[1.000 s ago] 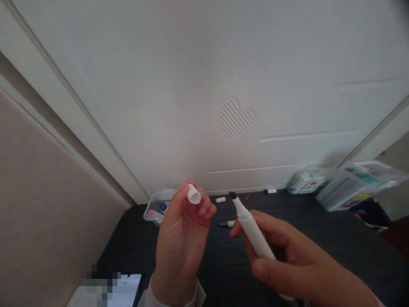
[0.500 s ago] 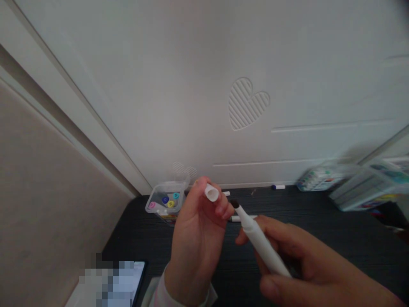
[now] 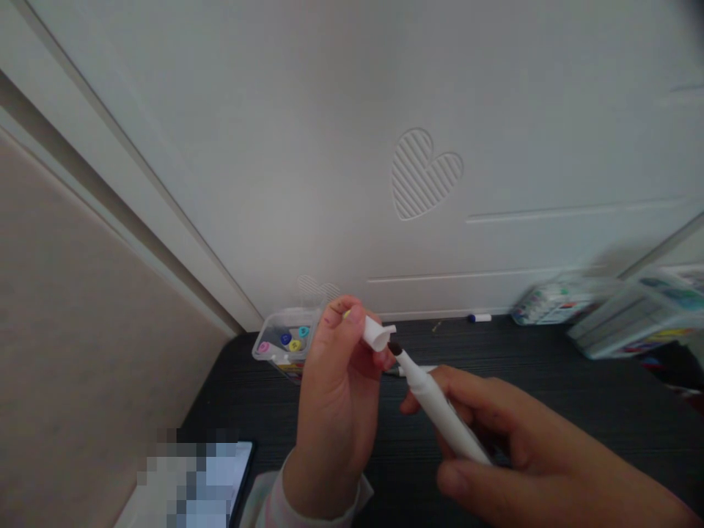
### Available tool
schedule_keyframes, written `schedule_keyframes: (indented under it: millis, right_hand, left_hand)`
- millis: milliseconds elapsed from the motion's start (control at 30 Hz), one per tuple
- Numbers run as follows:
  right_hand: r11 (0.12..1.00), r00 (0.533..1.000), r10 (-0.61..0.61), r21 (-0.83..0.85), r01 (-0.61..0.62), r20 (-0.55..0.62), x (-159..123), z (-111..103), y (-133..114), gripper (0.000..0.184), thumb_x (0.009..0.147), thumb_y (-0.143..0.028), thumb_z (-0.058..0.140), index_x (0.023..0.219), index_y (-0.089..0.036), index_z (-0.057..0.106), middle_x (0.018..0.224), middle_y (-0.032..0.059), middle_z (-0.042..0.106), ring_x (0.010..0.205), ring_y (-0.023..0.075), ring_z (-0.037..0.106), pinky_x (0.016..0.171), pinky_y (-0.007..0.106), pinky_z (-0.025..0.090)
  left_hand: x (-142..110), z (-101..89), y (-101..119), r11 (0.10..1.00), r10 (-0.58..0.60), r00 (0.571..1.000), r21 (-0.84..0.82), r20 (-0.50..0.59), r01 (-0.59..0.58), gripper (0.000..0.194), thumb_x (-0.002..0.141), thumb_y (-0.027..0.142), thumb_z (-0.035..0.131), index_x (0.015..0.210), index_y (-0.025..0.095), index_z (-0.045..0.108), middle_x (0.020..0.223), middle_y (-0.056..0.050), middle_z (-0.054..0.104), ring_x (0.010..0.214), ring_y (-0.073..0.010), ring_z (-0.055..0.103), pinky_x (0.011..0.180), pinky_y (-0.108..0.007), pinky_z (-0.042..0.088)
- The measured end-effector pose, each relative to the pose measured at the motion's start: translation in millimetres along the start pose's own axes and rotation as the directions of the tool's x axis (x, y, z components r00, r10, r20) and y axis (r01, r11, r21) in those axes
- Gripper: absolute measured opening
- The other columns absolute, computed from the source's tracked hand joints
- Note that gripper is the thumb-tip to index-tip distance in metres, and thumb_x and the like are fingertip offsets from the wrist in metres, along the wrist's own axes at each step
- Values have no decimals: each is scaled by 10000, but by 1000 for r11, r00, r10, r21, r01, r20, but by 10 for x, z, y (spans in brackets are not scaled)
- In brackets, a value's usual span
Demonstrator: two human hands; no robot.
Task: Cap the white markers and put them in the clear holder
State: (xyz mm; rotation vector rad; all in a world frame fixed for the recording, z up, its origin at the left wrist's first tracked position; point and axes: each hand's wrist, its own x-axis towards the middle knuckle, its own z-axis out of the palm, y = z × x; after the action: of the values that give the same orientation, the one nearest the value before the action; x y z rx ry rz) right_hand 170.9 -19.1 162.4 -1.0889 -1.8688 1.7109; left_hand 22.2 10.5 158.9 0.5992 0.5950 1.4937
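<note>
Nearest, low on the left, a phone [image 3: 240, 469] lies on the dark desk [image 3: 407, 469], partly lost to pixelation. R hand [image 3: 511, 440] is clamped on a white marker [image 3: 448, 418], uncapped, its dark chisel nib [image 3: 395, 350] up and angled toward the other hand. L hand [image 3: 338, 389] has its fingertips pinched on a white cap [image 3: 376, 334], yellowish at the closed end. What's just changed: the cap has swung round from facing the viewer, so its mouth now points more at the nib, & the gap has shrunk vs. a sec ago — close, but apart, so the marker is open w/ its cap off. Beyond them, a second marker [image 3: 422, 370] lies on the desk, grey tip showing, partly behind the hands. Farther back L, a clear plastic box [image 3: 260, 357] holds markers w/ pink, blue, yellow & cyan ends. At the back edge: a loose blue-ended cap [image 3: 481, 318], then a clear pack [image 3: 550, 305] & a clear case [image 3: 608, 330] on the R — all below a white panel w/ an embossed heart [image 3: 424, 176].
</note>
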Motion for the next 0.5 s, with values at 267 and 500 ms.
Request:
schedule_keyframes:
  millis: [267,500]
  right_hand:
    - [997,1000,-17,-76,17,-3,23,1,-17,189,803,-374,530,845,-190,523,726,-21,445,604,76,371,516,184,310]
    - [991,1000,-22,-132,19,-19,5,-3,20,242,808,-430,514,841,-191,531,743,-13,472,622,84,395,528,188,327]
  left_hand:
    - [-23,-3,-8,997,49,999,64,4,-49,164,736,306,605,828,211,508,587,55,457,518,-62,413,504,-178,376]
    - [-11,-38,6,976,89,996,196,26,-92,167,681,293,663,786,216,559,587,46,489,528,-65,446,497,-163,386]
